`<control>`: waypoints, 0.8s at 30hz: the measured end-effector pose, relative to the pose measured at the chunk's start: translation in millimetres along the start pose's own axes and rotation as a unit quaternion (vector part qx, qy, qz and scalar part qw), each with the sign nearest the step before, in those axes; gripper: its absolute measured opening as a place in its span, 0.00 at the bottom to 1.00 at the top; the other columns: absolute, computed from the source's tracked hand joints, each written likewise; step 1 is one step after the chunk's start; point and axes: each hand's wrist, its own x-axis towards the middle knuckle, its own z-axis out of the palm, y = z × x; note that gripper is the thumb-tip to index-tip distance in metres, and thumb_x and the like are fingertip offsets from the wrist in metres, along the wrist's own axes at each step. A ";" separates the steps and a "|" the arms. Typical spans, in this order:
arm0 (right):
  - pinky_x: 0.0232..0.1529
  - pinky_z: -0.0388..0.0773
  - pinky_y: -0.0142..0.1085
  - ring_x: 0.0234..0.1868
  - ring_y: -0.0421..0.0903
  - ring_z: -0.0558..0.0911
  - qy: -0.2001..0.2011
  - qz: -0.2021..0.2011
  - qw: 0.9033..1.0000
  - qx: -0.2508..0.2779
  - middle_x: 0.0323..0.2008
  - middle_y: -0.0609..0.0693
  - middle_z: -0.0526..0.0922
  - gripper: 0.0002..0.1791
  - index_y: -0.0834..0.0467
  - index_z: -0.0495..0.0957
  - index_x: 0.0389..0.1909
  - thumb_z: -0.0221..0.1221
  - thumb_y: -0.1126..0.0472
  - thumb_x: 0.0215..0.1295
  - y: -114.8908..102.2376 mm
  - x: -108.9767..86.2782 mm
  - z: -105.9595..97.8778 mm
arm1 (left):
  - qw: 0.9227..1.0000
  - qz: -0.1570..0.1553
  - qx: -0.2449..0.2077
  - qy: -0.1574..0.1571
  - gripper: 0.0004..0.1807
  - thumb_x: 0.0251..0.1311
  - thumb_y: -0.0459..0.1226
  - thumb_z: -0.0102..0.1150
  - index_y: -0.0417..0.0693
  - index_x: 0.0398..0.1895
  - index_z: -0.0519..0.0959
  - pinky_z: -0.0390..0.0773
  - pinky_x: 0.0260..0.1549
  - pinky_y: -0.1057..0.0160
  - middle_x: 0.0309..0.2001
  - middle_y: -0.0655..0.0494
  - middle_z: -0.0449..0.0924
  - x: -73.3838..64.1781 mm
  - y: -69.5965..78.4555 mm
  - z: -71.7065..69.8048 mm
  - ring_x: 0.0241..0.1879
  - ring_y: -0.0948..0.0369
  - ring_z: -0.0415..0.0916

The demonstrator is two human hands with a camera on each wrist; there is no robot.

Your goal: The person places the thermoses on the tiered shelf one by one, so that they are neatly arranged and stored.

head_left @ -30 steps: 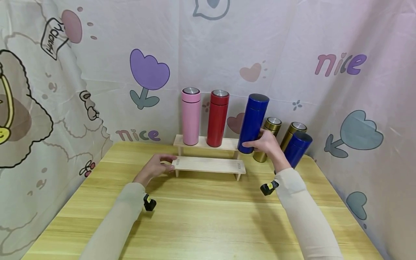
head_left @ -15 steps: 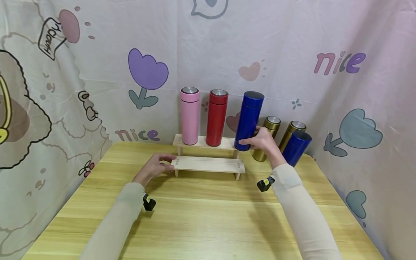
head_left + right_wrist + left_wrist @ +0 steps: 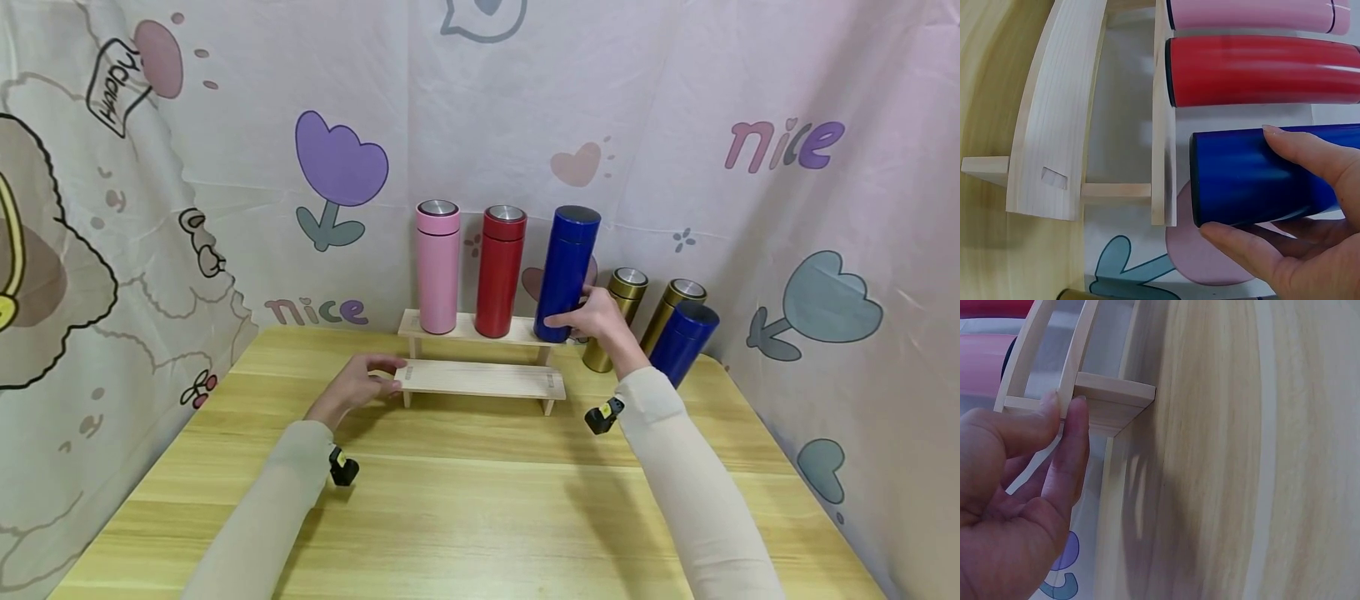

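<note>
Head view: the right hand is clamped on a blue vacuum flask, right of centre in the frame. Thumb and fingers wrap the lower section of the flask on opposite sides. The flask is near upright, its base at the right end of the upper board of a two-tier wooden rack. In the right wrist view, a narrow gap separates the flask base from that board.

The left hand, left of centre in the head view, is clamped on the left end of the lower board. In the left wrist view, thumb and fingertip pinch the board from opposite faces.

A pink vacuum flask and a red vacuum flask stand upright on the upper board, in the middle of the frame, pink to the left of red and well apart from it.

To the right, behind the right hand, are a first gold flask and a second gold flask. Another blue flask partly covers the second gold flask; contact between these two cannot be determined. The wood-grain desk fills the lower frame; a printed fabric backdrop fills the upper frame.
</note>
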 end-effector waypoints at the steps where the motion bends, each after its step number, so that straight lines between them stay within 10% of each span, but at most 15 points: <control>1: 0.59 0.84 0.53 0.64 0.64 0.81 -0.001 -0.001 1.000 0.002 0.70 0.67 0.74 0.53 0.64 0.58 0.78 0.76 0.58 0.56 0.4 1.1 0.7 | 1.000 -0.001 0.000 -0.001 0.27 0.64 0.23 0.62 0.35 0.68 0.74 0.88 0.52 0.53 0.64 0.31 0.73 -0.4 0.3 0.1 0.46 0.54 0.86; 24: 0.66 0.80 0.56 0.67 0.64 0.78 0.005 -0.019 1.000 0.010 0.70 0.67 0.73 0.50 0.66 0.60 0.76 0.76 0.59 0.56 4.7 12.9 15.9 | 1.000 -0.004 0.005 -0.006 0.27 0.65 0.23 0.61 0.35 0.68 0.74 0.87 0.54 0.53 0.65 0.31 0.72 -0.3 1.2 -1.4 0.46 0.53 0.86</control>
